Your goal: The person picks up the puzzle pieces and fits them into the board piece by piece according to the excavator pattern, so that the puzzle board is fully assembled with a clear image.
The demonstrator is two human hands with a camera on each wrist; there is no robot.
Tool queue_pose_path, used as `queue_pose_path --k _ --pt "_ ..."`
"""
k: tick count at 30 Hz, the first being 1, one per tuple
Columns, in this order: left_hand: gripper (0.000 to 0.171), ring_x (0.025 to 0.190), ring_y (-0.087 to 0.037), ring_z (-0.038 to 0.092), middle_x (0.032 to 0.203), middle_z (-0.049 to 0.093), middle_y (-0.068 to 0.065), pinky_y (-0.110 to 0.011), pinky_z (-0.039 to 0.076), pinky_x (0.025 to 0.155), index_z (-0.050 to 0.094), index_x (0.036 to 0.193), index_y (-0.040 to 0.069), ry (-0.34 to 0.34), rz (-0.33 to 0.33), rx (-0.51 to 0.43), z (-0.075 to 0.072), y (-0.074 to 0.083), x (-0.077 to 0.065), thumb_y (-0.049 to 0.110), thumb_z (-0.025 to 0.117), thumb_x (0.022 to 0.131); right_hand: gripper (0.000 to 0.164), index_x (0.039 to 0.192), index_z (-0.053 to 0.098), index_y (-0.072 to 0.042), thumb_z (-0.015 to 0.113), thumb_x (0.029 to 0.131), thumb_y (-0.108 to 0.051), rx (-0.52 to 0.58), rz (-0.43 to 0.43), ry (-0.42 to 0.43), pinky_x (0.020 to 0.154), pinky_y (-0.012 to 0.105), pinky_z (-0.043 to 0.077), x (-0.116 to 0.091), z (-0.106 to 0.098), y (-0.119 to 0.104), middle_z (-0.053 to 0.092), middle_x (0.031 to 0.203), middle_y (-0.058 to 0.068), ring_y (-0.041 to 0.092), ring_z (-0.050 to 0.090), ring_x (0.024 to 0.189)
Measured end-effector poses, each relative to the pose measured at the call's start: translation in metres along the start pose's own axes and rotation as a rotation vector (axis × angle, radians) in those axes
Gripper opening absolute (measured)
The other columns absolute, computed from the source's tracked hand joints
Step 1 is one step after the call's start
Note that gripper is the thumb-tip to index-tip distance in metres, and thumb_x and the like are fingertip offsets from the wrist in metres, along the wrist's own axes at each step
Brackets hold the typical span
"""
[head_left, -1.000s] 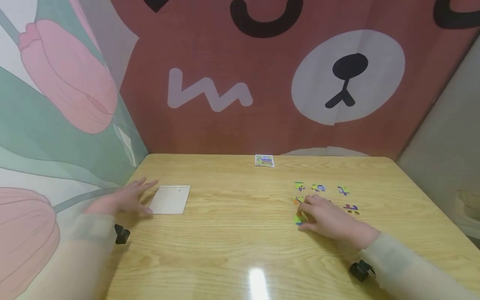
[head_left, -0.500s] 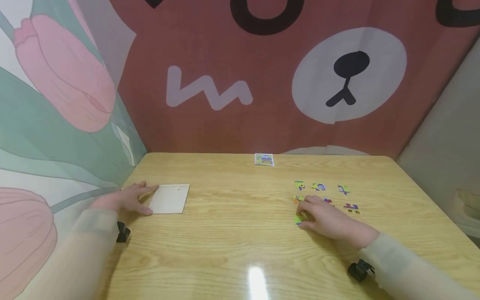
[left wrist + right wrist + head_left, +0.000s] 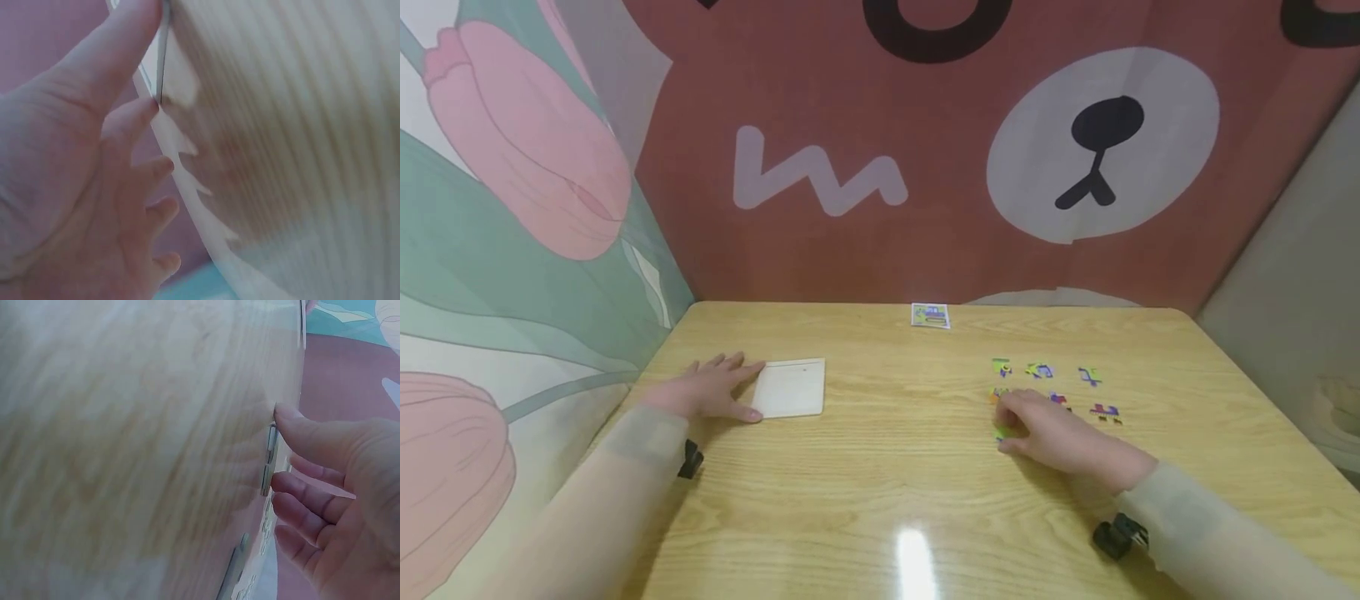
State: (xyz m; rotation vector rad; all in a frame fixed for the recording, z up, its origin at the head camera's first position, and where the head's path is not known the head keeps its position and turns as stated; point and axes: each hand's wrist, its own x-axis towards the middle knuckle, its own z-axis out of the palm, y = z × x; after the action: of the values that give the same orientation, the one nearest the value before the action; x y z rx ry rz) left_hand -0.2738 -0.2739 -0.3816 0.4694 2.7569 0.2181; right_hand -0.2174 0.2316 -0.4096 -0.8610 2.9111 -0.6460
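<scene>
On the left of the table, my left hand [image 3: 711,392] lies with its fingers spread, thumb and index fingertip touching the left edge of a flat white square board [image 3: 790,389]. The left wrist view shows that board's thin edge [image 3: 161,62] against the thumb and index finger. Over on the right, my right hand [image 3: 1052,429] bends its fingers over a green jigsaw puzzle piece [image 3: 1002,434], mostly hidden beneath it. In the right wrist view the piece [image 3: 270,459] lies flat on the table, pinched between thumb and fingers.
Several other colourful puzzle pieces lie around the right hand, among them a green one [image 3: 1002,367], a blue one [image 3: 1089,376] and a purple one [image 3: 1105,410]. A small printed picture card [image 3: 930,315] lies by the table's back edge, below the patterned wall.
My left hand has moved to the right and slid the white board along with it. The right hand has stayed at the green puzzle piece, almost still.
</scene>
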Motion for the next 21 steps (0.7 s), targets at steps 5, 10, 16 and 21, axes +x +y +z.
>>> queue_pose_path --k 5,10,16,21 --pt "0.103 0.146 -0.045 0.009 0.162 0.017 -0.018 -0.068 0.0 0.112 0.026 0.157 0.009 -0.011 0.058 0.063 0.005 0.043 0.023 0.065 0.067 0.081 0.033 0.101 0.061 -0.011 0.085 0.079 -0.017 0.018 0.014 -0.009 0.074 0.034 0.048 -0.001 -0.002 -0.001 0.054 0.09 -0.004 0.016 0.051 0.085" --pt "0.103 0.148 -0.036 0.008 0.164 0.016 -0.007 -0.063 0.001 0.114 0.021 0.159 0.011 -0.042 0.144 0.102 0.007 0.082 0.039 0.062 0.068 0.083 0.033 0.096 0.062 -0.012 0.086 0.078 -0.026 -0.038 0.052 -0.006 0.075 0.036 0.048 -0.001 -0.002 -0.001 0.054 0.09 -0.004 0.015 0.05 0.084" --pt "0.098 0.149 -0.032 0.005 0.164 0.013 -0.003 -0.058 0.001 0.116 0.02 0.159 0.018 -0.076 0.204 0.099 0.008 0.111 0.053 0.06 0.066 0.084 0.032 0.093 0.062 -0.013 0.086 0.078 -0.028 -0.067 0.133 -0.024 0.075 0.036 0.047 -0.001 -0.003 -0.001 0.053 0.089 -0.004 0.016 0.049 0.083" --pt "0.101 0.149 -0.03 0.006 0.164 0.013 -0.002 -0.056 0.002 0.117 0.018 0.16 0.015 -0.088 0.178 0.09 0.01 0.122 0.059 0.063 0.066 0.084 0.029 0.092 0.062 -0.014 0.086 0.079 -0.024 -0.045 0.125 -0.026 0.075 0.036 0.047 -0.001 -0.003 0.0 0.053 0.089 -0.004 0.015 0.049 0.083"
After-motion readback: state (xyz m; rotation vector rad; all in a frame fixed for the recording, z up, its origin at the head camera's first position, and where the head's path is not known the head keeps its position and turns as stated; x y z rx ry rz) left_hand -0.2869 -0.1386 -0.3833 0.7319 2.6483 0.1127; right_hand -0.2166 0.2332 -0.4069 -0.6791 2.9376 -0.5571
